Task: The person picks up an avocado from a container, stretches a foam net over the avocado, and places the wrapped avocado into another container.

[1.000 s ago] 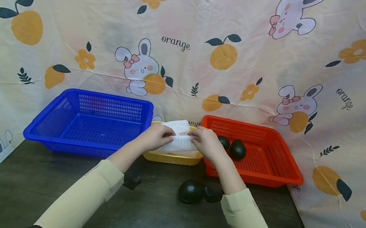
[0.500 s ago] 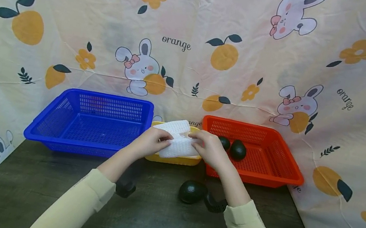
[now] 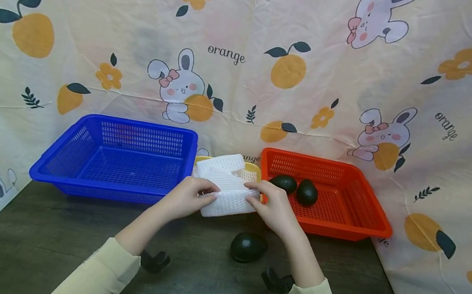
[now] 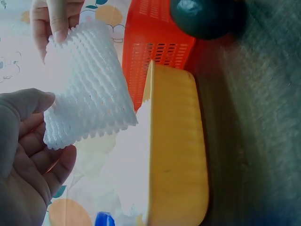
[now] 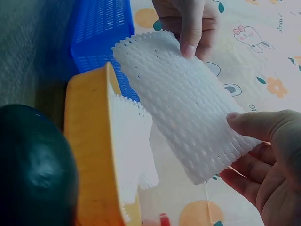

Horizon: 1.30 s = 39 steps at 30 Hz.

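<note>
A white foam fruit net (image 3: 230,202), flattened and ribbed, is stretched between my two hands over the front of the yellow basket (image 4: 181,146). My left hand (image 3: 187,197) pinches its left end between thumb and fingers. At the other end my right hand (image 3: 276,210) pinches it the same way; the right wrist view shows that thumb on top of the net and fingers beneath. More white foam nets (image 5: 131,146) fill the yellow basket below. On the table in front of the basket lies a dark green avocado (image 3: 249,247).
To the left stands a blue basket (image 3: 64,177) with nothing in it. A red basket (image 3: 350,231) on the right holds two avocados (image 3: 307,193). Behind them hangs a printed cloth (image 3: 247,24). Dark camera mounts (image 3: 155,261) stick out at both wrists.
Both hands have drawn the foam net toward me, from over the yellow basket to its front edge. The avocado on the table has stayed put.
</note>
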### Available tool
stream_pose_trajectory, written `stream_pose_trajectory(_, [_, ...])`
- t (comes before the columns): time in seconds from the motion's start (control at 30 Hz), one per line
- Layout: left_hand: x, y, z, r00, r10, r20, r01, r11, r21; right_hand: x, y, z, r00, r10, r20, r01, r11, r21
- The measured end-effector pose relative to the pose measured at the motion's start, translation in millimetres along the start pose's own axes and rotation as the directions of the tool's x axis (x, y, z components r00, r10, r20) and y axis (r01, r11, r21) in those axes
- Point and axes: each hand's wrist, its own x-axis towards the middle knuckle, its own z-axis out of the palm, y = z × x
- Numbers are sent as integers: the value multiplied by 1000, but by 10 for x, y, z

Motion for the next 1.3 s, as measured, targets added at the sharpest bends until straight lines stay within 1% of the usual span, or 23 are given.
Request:
stream_pose_trajectory(0.13, [-95,-18,51,1000,-6,-22,6,1000,-30,-98,3,54,1000,15,-18,-15,999,32])
stream_pose_trajectory(0.23, [-164,-37,85,999,-28,-35,25,997,-73,-173,18,88,998,40,-39,-38,998,59])
stream_pose_trajectory(0.37, [-242,-59,121,998,-26,-55,19,992,-126,-259,36,128,995,71,-64,-63,991,119])
stream_pose_trajectory(0.47, [-291,-65,140,998,-22,-65,11,988,-156,-312,40,156,994,77,-84,-62,984,165])
stream_pose_trajectory(0.6, [-351,-78,168,996,-56,-75,41,981,-190,-374,43,198,990,79,-114,-55,977,207])
stream_pose_trajectory(0.7, [-392,-89,187,993,-87,-83,68,975,-213,-416,42,240,987,97,-129,-62,965,254])
stream_pose_trajectory(0.83, [-431,-109,216,990,-112,-87,88,966,-243,-463,27,301,981,140,-135,-94,948,303])
stream_pose_trajectory(1.0, [-463,-130,242,985,-128,-119,92,960,-266,-486,-1,351,977,158,-145,-107,945,308])
stream_pose_trajectory(1.17, [-477,-140,257,978,-155,-141,112,955,-273,-501,-18,350,978,163,-132,-115,943,313])
stream_pose_trajectory(1.3, [-471,-146,254,975,-154,-160,105,955,-276,-509,-39,321,975,197,-105,-154,934,324])
